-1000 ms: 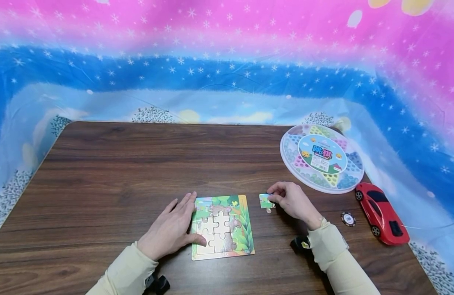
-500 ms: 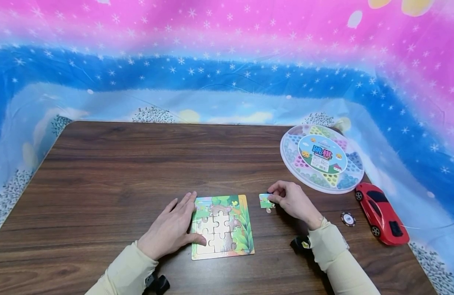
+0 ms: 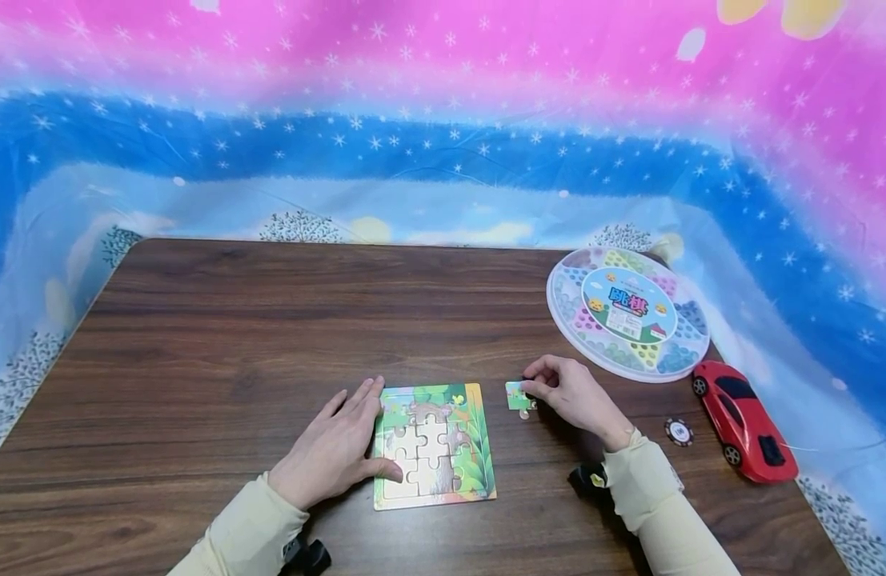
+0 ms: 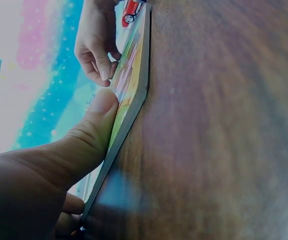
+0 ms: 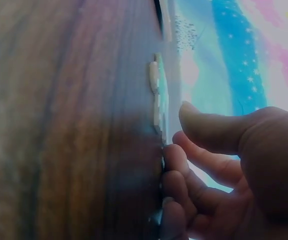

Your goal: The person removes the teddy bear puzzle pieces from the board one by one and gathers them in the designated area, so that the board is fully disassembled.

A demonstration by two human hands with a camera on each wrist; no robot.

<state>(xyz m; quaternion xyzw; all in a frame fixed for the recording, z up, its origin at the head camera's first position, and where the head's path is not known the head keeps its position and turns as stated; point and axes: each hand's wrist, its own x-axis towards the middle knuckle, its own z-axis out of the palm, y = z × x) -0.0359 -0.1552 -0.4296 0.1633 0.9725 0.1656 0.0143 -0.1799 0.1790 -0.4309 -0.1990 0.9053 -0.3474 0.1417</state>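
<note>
Fingers of R hand (image 3: 575,398) half bent at puzzle pc. (image 3: 518,395) — hold unclear; L hand (image 3: 330,452) straight-fingered, thumb on puzzle board (image 3: 486,456).

Head: looks forward and down from above the near side, wide and farthest off; takes in the tabletop (image 3: 270,320), both hands and the cloth (image 3: 443,152) behind. Left wrist: low and close behind the left hand (image 3: 334,448), rolled sideways, facing along the puzzle (image 3: 477,456) toward the right hand (image 3: 568,396) and car (image 3: 748,424). Right wrist: low, very near its fingers, rolled the opposite way, facing the loose piece (image 3: 516,395). Shared: puzzle, head/left wrist; piece, head/right wrist.
</note>
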